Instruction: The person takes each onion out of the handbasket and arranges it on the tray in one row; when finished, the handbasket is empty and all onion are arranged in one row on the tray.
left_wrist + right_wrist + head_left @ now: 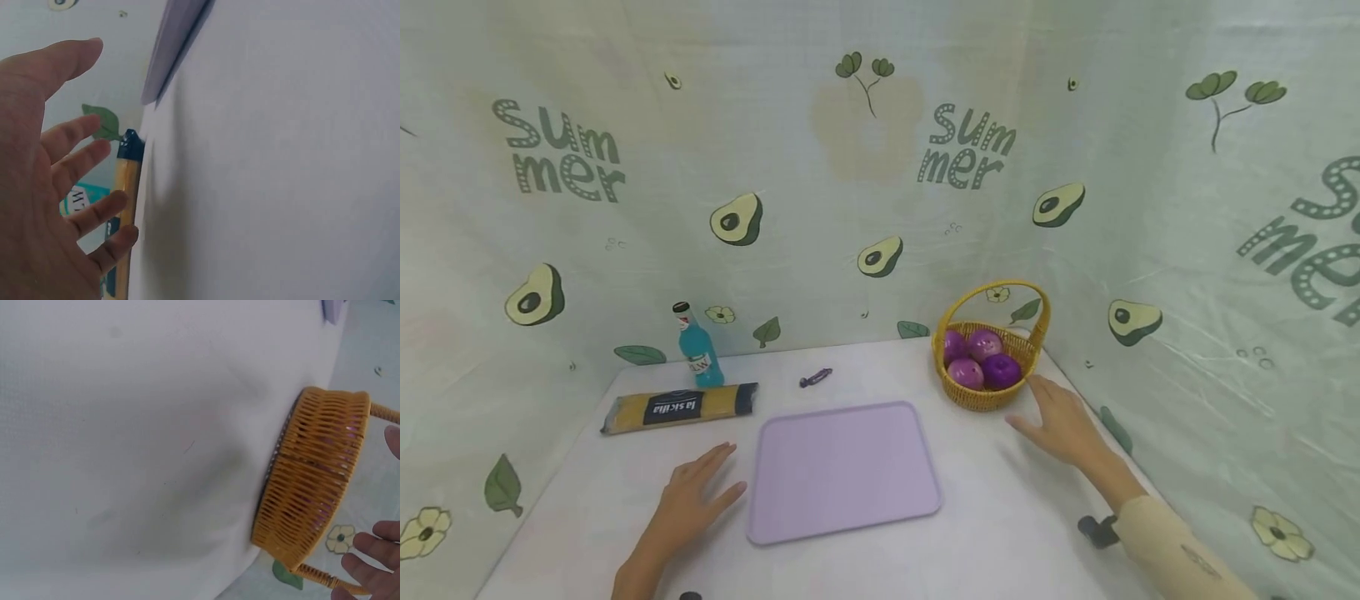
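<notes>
I am in what looks like a makeshift booth, a staged corner rather than an ordinary room: thin cloth (808, 267) printed with avocados, leaves and "summer" hangs from my 9 o'clock through 12 to 3, screening off everything beyond. The white desk (1000, 517) inside bears household goods, a bottle (700, 346) at 11, a wicker basket (976, 397) at 1. Whether home or lab surrounds it, I cannot tell.

Blue bottle (698, 343) and yellow packet (718, 405), back left
On my feed, the bottle stands behind the flat-lying packet; a small purple object (816, 377) lies to their right, avocado-print cloth (808, 275) beyond.
</notes>
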Available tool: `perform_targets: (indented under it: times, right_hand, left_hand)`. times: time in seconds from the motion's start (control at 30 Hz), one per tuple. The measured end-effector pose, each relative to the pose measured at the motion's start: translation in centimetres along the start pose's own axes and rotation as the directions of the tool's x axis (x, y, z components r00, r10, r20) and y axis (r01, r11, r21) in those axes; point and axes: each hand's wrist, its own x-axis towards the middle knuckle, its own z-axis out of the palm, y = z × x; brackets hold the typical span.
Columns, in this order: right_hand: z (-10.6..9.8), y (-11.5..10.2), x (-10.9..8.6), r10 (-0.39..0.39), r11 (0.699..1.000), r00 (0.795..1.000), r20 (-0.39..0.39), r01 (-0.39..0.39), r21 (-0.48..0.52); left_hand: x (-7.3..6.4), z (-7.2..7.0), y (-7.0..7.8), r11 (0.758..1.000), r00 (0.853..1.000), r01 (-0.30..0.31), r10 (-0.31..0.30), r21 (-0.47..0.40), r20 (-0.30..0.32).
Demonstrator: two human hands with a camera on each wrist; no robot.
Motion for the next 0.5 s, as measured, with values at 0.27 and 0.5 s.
perform_targets:
  times: [0.27,0.5]
  right_hand:
    - [-0.1,-0.4,1.1,0.002,1.000,1.000,-0.003,-0.001,0.030]
    - [-0.1,-0.6,1.9,0.000,0.999,1.000,-0.001,0.000,0.042]
  left_hand:
    - [0.6,0.8,0.4,0.999,0.999,0.014,-0.013,-0.043,0.043]
    - [0.3,1.4,-0.1,0.996,0.997,0.020,-0.014,-0.082,0.077]
